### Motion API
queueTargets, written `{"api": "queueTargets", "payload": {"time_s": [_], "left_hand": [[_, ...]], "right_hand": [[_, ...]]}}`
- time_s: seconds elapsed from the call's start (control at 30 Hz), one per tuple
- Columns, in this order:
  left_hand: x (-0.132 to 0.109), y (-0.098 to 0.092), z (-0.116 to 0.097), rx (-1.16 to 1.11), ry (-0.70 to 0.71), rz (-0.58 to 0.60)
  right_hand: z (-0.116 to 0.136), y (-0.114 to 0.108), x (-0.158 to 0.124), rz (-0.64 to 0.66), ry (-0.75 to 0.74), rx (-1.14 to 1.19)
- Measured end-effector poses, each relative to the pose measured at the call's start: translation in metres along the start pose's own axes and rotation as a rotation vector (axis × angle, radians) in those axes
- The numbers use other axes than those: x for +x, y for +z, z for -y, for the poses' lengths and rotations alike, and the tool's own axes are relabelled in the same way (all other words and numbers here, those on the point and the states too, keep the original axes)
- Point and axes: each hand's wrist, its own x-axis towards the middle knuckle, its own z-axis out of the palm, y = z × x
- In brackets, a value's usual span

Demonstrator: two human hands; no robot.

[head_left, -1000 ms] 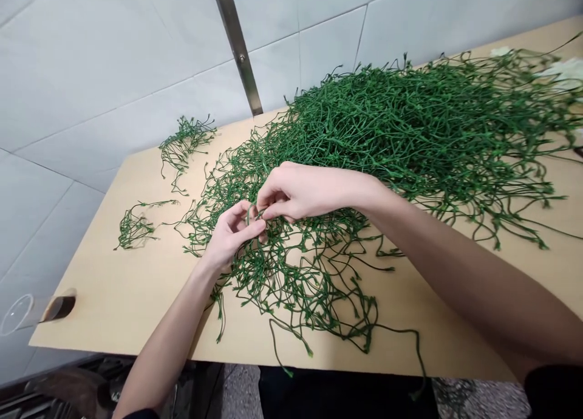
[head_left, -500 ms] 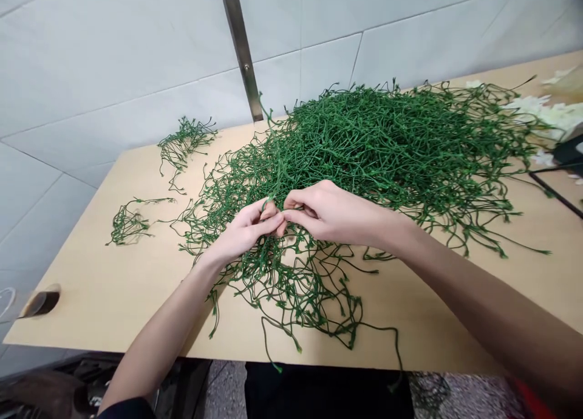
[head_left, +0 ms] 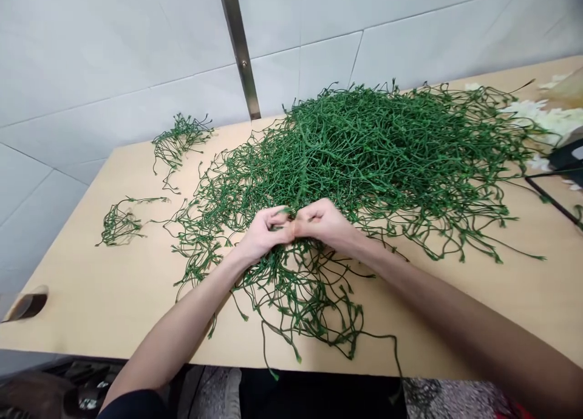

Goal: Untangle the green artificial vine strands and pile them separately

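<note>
We seem to be working a green stem (head_left: 283, 211) | our left hand (head_left: 263, 234) and right hand (head_left: 327, 226) pinch it, nearly closed, tips blurred | above table's (head_left: 82, 273) middle | next likely needs steady fingertips

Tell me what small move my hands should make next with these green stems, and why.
Perhaps lift slightly: your left hand and right hand meet with a green stem at their fingers, right by the tangled pile, where it could snag.
</note>
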Motion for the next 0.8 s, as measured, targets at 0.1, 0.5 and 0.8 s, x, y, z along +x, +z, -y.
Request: {"api": "queueTargets", "payload": {"time_s": [0.1,0.5,0.8], "left_hand": [[-0.003,-0.005,-0.001,-0.022,0.024,-0.114],[-0.001,-0.003,-0.009,-0.197,-0.073,-0.027],[-0.005,-0.003,0.001,-0.021,0.1,-0.057]], "right_hand": [[0.003,-0.01,-0.002,-0.225,-0.094,0.014],[0.01,-0.015,-0.015,-0.669,-0.274,-0.391],[0.013,-0.002,-0.018,-0.288,-0.186,-0.532]]}}
